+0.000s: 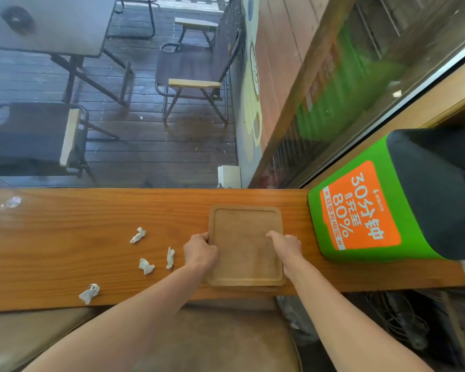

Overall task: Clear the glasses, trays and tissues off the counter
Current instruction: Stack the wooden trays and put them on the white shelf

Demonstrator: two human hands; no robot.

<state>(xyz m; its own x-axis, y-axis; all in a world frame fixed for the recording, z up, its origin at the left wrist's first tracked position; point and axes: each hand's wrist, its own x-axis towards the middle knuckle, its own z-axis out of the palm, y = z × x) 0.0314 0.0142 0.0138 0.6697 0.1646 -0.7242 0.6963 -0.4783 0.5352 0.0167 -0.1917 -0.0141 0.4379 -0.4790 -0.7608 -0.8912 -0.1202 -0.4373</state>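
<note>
A square wooden tray (243,253) lies on the wooden counter (65,251), right of centre. A second tray edge seems to show under it at the front. My left hand (200,252) grips the tray's left rim. My right hand (286,244) holds its right rim. Several crumpled white tissues lie to the left: one (138,234) farthest back, one (170,257) close to my left hand, one (146,265) beside it, one (89,293) near the front edge. A clear glass (11,203) is faintly visible at the far left.
A green and orange charging station (360,210) with a black top stands on the counter right of the tray. A window runs along the counter's back edge, with chairs and a table outside. A padded stool (226,339) sits below the counter's front edge.
</note>
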